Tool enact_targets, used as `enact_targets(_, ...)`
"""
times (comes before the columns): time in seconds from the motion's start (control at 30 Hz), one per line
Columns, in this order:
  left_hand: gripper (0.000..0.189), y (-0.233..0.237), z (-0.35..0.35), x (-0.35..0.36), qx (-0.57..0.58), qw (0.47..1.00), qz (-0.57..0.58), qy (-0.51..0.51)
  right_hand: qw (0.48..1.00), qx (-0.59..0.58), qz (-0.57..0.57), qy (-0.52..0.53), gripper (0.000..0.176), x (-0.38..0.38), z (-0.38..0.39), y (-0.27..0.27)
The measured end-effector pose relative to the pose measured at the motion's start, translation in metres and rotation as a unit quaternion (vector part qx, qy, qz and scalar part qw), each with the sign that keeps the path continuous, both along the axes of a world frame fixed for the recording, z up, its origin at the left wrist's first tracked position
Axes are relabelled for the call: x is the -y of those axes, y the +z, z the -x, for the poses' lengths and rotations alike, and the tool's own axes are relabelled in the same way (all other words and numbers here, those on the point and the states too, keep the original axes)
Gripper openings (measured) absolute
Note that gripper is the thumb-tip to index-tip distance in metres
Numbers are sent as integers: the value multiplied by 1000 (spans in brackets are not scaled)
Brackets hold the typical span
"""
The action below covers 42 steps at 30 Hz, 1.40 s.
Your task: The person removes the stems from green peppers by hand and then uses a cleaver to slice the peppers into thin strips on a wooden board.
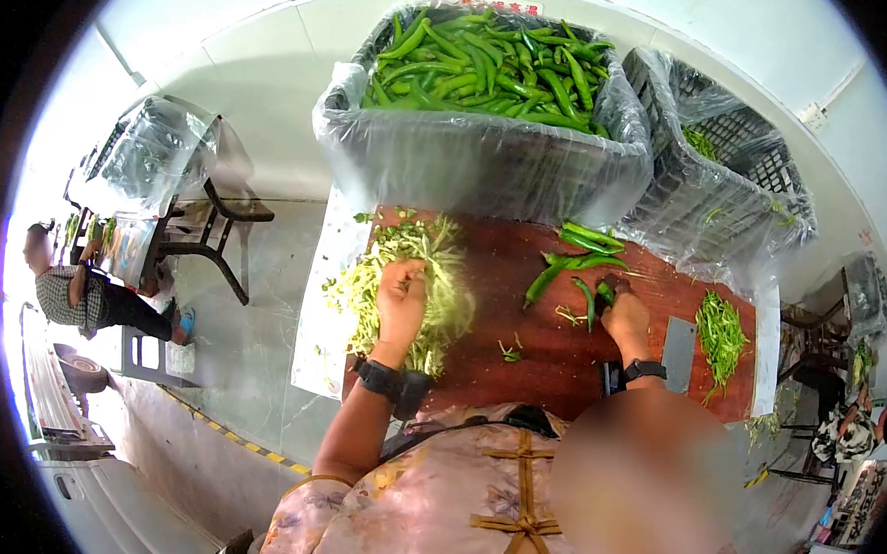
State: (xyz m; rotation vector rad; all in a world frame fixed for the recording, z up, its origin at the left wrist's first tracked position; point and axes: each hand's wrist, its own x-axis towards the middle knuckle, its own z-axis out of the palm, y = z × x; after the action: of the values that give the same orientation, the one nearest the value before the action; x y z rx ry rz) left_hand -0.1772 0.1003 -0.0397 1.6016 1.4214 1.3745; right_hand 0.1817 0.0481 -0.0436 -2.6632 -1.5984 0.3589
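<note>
"What's that right hand (627,320) gripping?"

"Its fingers are closing round a dark green pepper (606,294), low over the brown tabletop (506,314). Other green peppers (589,244) are lying just beyond it."

"And the left hand (401,293)?"

"It's curling in over the pale green heap (439,267). I can't tell whether it's holding anything."

"That heap is looking loose to me."

"Yes, scraps are already lying on the white edge (314,336). A broad sweep of the left arm could push more to the floor."

"I'm worrying about that grey flat piece (679,349) too."

"It's lying just beside the right wrist. If it's a blade, and I can't tell, a careless backward pull could catch the arm, or knock it into the thin green pile (721,337)."
</note>
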Motion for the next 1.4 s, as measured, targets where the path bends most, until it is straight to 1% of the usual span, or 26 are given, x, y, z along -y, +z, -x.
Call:
enact_targets(0.03,15,-1,-7,2,22,999,31,-22,1000,-1,1,0,42,1,1,-1)
enact_targets(0.07,13,-1,-13,4,8,999,5,-33,998,60,-31,20,45,2,4,-4)
enact_targets(0.1,14,-2,-19,4,4,998,25,-58,990,120,-63,40,50,2,11,-4)
enact_targets(0.13,14,-6,-24,6,-12,995,32,-89,990,120,-62,38,50,0,19,-3)
enact_targets(0.17,15,-9,-29,8,-28,992,37,-120,983,105,-105,110,52,-5,30,-3)
enact_targets(0.2,15,-7,-34,10,-29,992,36,-121,968,91,-147,182,55,-9,43,-3)
enact_targets(0.23,15,-2,-40,13,-86,984,11,-158,953,91,-154,244,52,-8,56,2)
enact_targets(0.27,17,1,-44,16,-143,971,-15,-193,943,102,-117,295,48,-15,63,-1)
enact_targets(0.3,17,-1,-47,18,-144,971,-16,-191,942,102,-120,296,48,-18,69,-8)
enact_targets(0.37,20,-7,-49,19,-133,963,-8,-235,902,166,-77,392,44,-24,78,-21)
enact_targets(0.4,20,-3,-48,21,-115,959,27,-256,903,154,-87,390,37,-25,83,-19)
enact_targets(0.43,20,1,-47,22,-116,960,27,-255,903,154,-88,391,37,-25,85,-17)
enact_targets(0.5,15,7,-45,26,-75,962,99,-242,928,64,-53,362,32,-23,86,-8)
enact_targets(0.53,15,5,-43,25,-73,963,98,-241,928,66,-53,363,32,-21,89,-4)
enact_targets(0.6,24,-2,-41,23,-101,966,89,-220,927,-82,-159,330,30,-12,99,3)
enact_targets(0.63,24,0,-44,23,-99,966,89,-222,928,-79,-159,329,30,-7,106,7)
enact_targets(0.7,25,4,-52,24,-9,975,31,-218,909,-166,-220,311,33,1,120,11)
enact_targets(0.73,25,6,-54,23,-8,975,29,-221,912,-185,-212,298,34,3,124,13)
enact_targets(0.83,23,6,-58,22,-16,965,49,-257,921,-221,-169,272,38,9,130,33)
enact_targets(0.93,21,1,-61,24,31,963,42,-263,918,-243,-194,247,38,12,129,26)
enact_targets(1.07,16,10,-61,28,46,969,46,-237,921,-230,-194,246,37,17,137,32)
enact_targets(1.13,14,11,-60,27,46,973,42,-220,915,-230,-220,248,34,18,140,33)
enact_targets(1.23,18,7,-58,27,56,969,36,-238,913,-233,-220,254,40,19,143,38)
enact_targets(1.3,19,4,-58,27,94,960,84,-250,915,-234,-212,251,41,19,143,38)
enact_targets(1.37,19,-1,-58,26,116,951,87,-271,918,-236,-202,248,42,20,142,39)
enact_targets(1.4,19,3,-59,26,138,942,90,-293,902,-255,-223,267,41,21,142,43)
